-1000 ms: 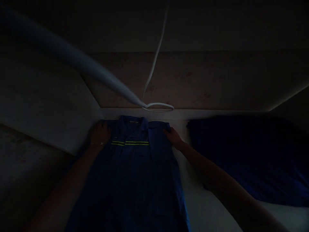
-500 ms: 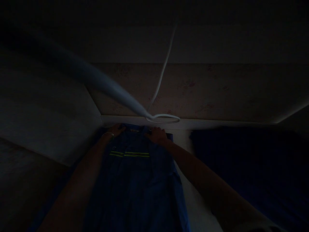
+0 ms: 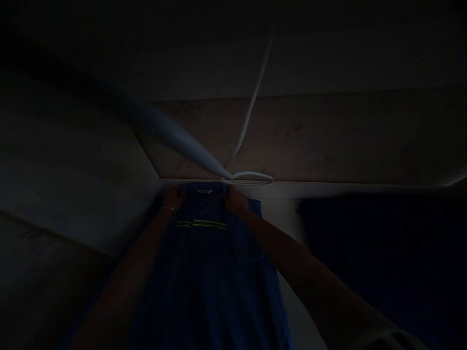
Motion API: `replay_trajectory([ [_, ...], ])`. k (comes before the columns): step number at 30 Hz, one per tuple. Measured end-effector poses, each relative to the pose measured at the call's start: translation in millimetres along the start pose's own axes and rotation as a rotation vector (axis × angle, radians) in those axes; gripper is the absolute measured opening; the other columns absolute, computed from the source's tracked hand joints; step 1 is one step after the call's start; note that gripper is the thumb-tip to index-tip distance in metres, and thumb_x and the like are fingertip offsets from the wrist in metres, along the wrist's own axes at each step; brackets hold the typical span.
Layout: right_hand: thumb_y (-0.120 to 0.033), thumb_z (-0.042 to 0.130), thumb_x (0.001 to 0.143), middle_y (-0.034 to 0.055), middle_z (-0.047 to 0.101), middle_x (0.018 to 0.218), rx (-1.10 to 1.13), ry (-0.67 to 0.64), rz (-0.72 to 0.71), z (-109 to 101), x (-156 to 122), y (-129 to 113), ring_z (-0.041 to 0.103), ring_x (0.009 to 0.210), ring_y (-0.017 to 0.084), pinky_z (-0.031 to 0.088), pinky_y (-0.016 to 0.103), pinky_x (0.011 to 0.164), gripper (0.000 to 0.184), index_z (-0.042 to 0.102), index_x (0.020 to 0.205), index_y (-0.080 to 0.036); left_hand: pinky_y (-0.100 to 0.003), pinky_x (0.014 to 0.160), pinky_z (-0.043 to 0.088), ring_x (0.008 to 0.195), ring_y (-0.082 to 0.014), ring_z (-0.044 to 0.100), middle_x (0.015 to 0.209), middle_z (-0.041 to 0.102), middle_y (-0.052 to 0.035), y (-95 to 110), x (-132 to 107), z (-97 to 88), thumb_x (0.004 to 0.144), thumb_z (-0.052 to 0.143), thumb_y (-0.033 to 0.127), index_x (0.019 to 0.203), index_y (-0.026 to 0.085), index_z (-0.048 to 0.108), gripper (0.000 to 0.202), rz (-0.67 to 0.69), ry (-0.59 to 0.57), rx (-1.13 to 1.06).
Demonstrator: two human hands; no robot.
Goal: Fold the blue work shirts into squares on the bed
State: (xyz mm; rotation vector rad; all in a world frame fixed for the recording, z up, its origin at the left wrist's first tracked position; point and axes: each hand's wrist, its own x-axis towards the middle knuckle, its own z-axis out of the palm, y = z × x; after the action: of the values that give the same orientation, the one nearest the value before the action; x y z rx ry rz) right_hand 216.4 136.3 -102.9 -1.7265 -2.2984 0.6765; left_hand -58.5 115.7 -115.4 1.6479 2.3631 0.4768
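A blue work jacket (image 3: 209, 262) with yellow-green stripes across the chest is spread out before me, its collar at the far end and a small light label inside the neck. My left hand (image 3: 172, 198), a bracelet at its wrist, is closed on the cloth left of the collar. Right of the collar, my right hand (image 3: 236, 200) grips the cloth too, fingers folded over the far edge. Dim light hides most fingertips and the jacket's lower part.
A thin pale cord (image 3: 251, 104) drops from above into a flat loop (image 3: 251, 178) near my right hand. A blurred pale tube (image 3: 182, 143) slants in from the left. Dark blue fabric (image 3: 379, 253) lies at the right. A flower-patterned panel (image 3: 292, 136) stands behind.
Both hands have gone from lying over the jacket's shoulders to gripping the cloth beside the collar. The jacket's top edge has shifted slightly up and the view has moved a little.
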Motion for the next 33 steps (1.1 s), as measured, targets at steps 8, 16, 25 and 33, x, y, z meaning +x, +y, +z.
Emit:
replay_trajectory([
  [8, -0.055, 0.051, 0.090, 0.0159, 0.053, 0.139, -0.166, 0.130, -0.302, 7, -78, 27, 0.049, 0.124, 0.033, 0.037, 0.049, 0.101, 0.065, 0.042, 0.145, -0.023, -0.053, 0.096, 0.046, 0.125, -0.0410, 0.052, 0.140, 0.052, -0.0248, -13, -72, 2.6, 0.086, 0.053, 0.052, 0.154, 0.014, 0.019, 0.086, 0.108, 0.037, 0.444],
  [16, -0.041, 0.047, 0.092, 0.0152, 0.066, 0.121, -0.310, -0.047, -0.360, 16, -146, 38, 0.063, 0.105, 0.032, 0.044, 0.048, 0.090, 0.052, 0.047, 0.143, -0.029, -0.050, 0.079, 0.054, 0.094, -0.0354, 0.069, 0.113, 0.066, -0.0224, -21, -109, -43.3, 0.091, 0.033, 0.017, 0.137, 0.017, 0.049, 0.049, 0.085, -0.017, 0.658],
  [25, -0.028, 0.041, 0.090, 0.0080, 0.073, 0.091, 0.307, 0.209, 0.109, -31, -143, 110, 0.070, 0.078, 0.023, 0.052, 0.032, 0.070, 0.046, 0.048, 0.136, -0.023, -0.050, 0.075, 0.052, 0.091, -0.0360, 0.067, 0.107, 0.063, -0.0264, -25, -116, -104.5, 0.095, 0.022, 0.016, 0.127, 0.007, 0.054, 0.046, 0.032, 0.165, 0.753],
  [33, -0.037, 0.059, 0.083, 0.0120, 0.071, 0.089, 0.412, 0.253, 0.493, -43, -170, 212, 0.069, 0.075, 0.023, 0.050, 0.032, 0.067, 0.040, 0.056, 0.118, -0.016, -0.049, 0.082, 0.049, 0.103, -0.0355, 0.059, 0.122, 0.055, -0.0256, -31, -117, -86.8, 0.092, 0.025, 0.009, 0.101, 0.004, 0.068, 0.044, 0.214, 0.206, 0.895],
])
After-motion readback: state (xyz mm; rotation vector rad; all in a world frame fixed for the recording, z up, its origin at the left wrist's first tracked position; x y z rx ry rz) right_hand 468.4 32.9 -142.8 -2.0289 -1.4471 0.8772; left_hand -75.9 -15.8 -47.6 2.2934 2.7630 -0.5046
